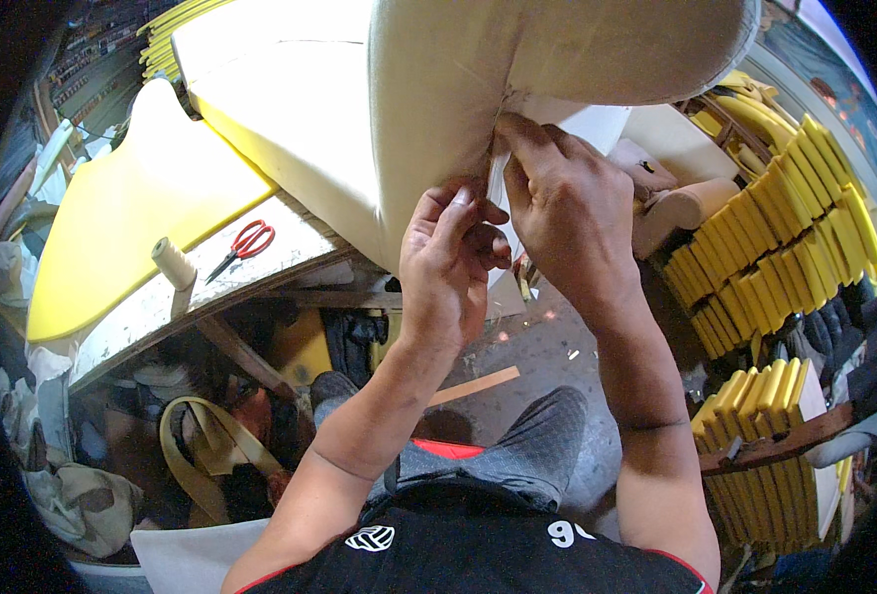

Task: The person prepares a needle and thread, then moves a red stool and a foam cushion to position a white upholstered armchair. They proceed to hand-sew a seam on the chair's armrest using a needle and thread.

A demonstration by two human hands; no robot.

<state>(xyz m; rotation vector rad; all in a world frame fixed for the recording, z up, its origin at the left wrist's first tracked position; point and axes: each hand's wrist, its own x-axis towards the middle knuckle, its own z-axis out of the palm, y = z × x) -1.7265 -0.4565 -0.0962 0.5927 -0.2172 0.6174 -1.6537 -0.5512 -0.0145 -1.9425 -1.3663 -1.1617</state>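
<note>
A large cream padded piece rises in front of me, with a seam running down between its two rounded sections. Both of my hands meet at the lower part of this seam. My left hand has its palm partly turned up, fingers curled and thumb bent in against the seam edge. My right hand is closed in a pinch just right of the seam, knuckles facing up. What lies between the fingertips of either hand is too small or hidden to make out.
Red-handled scissors and a spool of pale thread are on the worktable at left, beside a curved yellow panel. Stacked yellow pads stand at right, with another stack nearer me. A wooden strip lies below.
</note>
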